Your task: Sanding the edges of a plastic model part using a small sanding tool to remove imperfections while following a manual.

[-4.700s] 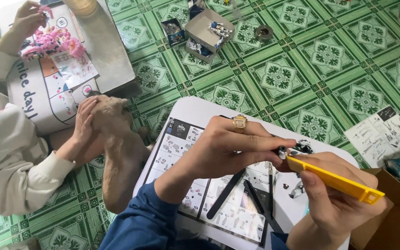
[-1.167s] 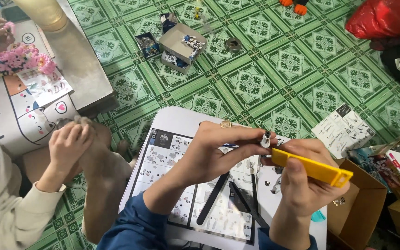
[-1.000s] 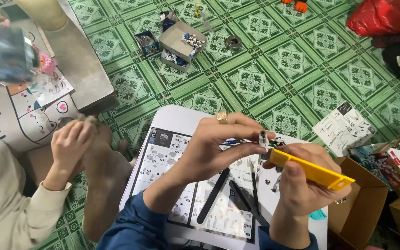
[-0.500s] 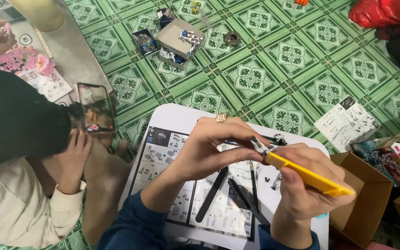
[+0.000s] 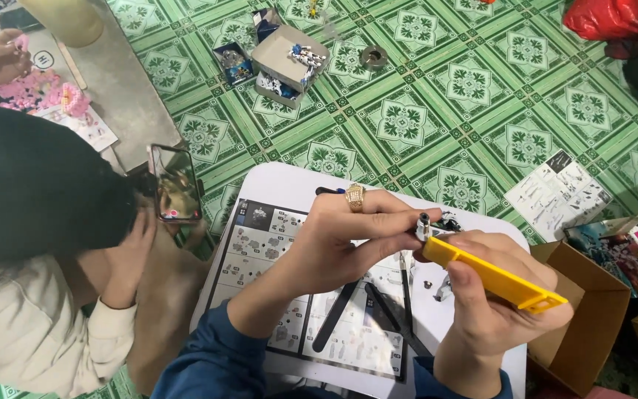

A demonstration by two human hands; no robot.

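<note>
Left hand grip pinches small grey part; right hand grip clasps yellow tool

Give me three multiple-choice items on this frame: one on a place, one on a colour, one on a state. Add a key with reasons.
1. Where does the printed instruction sheet with grey diagrams lie?
A. on the white tabletop
B. inside the brown cardboard box
C. on the green tiled floor

2. What colour is the flat plastic separator tool in the right hand?
A. red
B. yellow
C. blue

3. What is the left hand doing?
A. resting flat and empty
B. holding a phone
C. pinching a small grey building piece at the tool's end

Key:
1 A: the sheet rests on the white tabletop, under both hands.
2 B: the tool gripped by the right hand is plainly yellow.
3 C: the thumb and fingers close on the small piece against the tool's tip.
</note>
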